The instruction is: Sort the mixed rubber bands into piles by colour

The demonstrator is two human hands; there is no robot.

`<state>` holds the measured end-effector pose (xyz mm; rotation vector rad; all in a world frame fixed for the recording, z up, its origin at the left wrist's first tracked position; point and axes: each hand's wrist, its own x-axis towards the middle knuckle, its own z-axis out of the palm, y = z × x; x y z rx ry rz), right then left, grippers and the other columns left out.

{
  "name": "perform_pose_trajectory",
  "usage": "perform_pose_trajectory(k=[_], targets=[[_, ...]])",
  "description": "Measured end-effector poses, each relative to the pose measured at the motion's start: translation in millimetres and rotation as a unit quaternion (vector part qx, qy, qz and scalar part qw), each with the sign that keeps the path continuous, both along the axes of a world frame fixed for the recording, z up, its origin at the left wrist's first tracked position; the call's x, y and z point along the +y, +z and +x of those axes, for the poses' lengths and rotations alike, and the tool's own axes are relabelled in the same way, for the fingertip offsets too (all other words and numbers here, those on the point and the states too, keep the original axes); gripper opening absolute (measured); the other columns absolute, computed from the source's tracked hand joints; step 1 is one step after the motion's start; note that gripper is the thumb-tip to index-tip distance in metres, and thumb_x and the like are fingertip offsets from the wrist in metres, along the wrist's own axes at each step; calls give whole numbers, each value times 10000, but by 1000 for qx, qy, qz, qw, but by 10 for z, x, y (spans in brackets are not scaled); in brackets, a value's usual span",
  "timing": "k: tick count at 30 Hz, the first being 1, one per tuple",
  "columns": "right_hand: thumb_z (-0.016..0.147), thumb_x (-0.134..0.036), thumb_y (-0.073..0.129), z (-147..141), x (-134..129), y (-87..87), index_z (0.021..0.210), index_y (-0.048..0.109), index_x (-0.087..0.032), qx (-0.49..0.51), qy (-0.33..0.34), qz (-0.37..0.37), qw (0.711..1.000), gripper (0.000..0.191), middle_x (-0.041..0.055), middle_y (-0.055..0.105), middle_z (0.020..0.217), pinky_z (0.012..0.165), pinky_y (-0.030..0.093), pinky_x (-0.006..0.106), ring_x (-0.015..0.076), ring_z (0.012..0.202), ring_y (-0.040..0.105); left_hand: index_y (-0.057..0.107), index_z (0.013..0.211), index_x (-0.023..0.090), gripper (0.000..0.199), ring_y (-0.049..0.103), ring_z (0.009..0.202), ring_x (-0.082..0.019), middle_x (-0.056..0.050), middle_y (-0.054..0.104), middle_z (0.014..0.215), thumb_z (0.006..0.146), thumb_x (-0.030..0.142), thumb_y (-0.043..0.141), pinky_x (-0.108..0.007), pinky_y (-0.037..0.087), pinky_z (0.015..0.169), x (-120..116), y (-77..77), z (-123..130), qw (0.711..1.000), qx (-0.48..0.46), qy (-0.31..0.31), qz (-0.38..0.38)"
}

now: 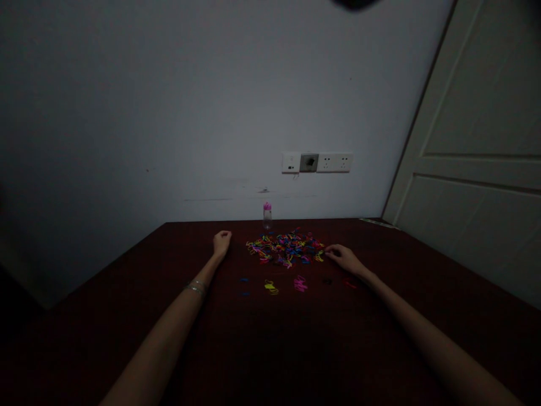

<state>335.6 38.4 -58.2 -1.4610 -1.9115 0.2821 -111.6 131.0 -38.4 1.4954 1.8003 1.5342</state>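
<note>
The right hand (344, 259) lies low at the right edge of the pile of rubber bands (291, 245), thumb and fingers bent toward one another at the outermost loops; I cannot tell whether they are clamped on a band or only touching one. That forearm comes in from the side, probably so as not to cover the pile. The left hand (221, 243) rests to the left of the pile, well apart from it, its fingers loosely curled (too dim to tell whether the tips meet or hide anything), and its wrist wears a bracelet (196, 287). On the near side of the pile, small groups lie in a rough row: blue bands (244, 279) at the left, then yellow bands (271, 287), pink bands (300, 284), a dark band (327, 281) and a red band (350, 284), the last close to the right wrist. The gaps between them seem meant to keep each colour apart from the mixed pile. Just beyond the pile stands a clear bottle (267, 217) with a pink top, upright, perhaps set there to be out of both arms' way. All this rests on a dark red table (253, 349); past the pile, sockets (335, 162) sit on the pale wall (190, 113).
</note>
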Motion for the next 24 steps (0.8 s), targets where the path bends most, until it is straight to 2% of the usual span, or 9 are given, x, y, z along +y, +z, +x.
perform_pose_trajectory(k=[8, 14, 18, 24], targets=[[769, -386, 477, 7, -1, -16, 779, 608, -176, 5, 11, 0, 1000, 248, 60, 634, 820, 712, 442, 302, 185, 759, 577, 668, 816, 96, 265, 619, 763, -185, -93, 680, 802, 692, 279, 520, -248, 448, 708, 22, -8, -13, 1000, -4, 10, -1], [757, -375, 488, -15, -42, 8, 740, 599, -186, 0, -4, 33, 999, 220, 63, 614, 812, 755, 436, 323, 193, 776, 570, 666, 814, 94, 273, 615, 757, -188, -93, 677, 790, 692, 291, 522, -259, 449, 707, 65, -39, -39, 1000, -11, 7, 7], [757, -395, 499, -5, -111, 104, 751, 603, -184, 7, -2, 26, 1000, 236, 73, 607, 841, 772, 432, 332, 199, 798, 567, 665, 806, 98, 264, 610, 738, -183, -86, 675, 776, 685, 291, 530, -256, 448, 692, 68, -47, -43, 1000, -13, 8, 11], [751, -410, 529, -39, -330, 328, 790, 609, -181, 13, 52, -46, 998, 245, 60, 596, 872, 769, 434, 318, 185, 815, 559, 662, 808, 102, 265, 608, 743, -183, -85, 672, 783, 690, 300, 531, -261, 447, 702, 83, -58, -52, 1000, -13, 0, 10]])
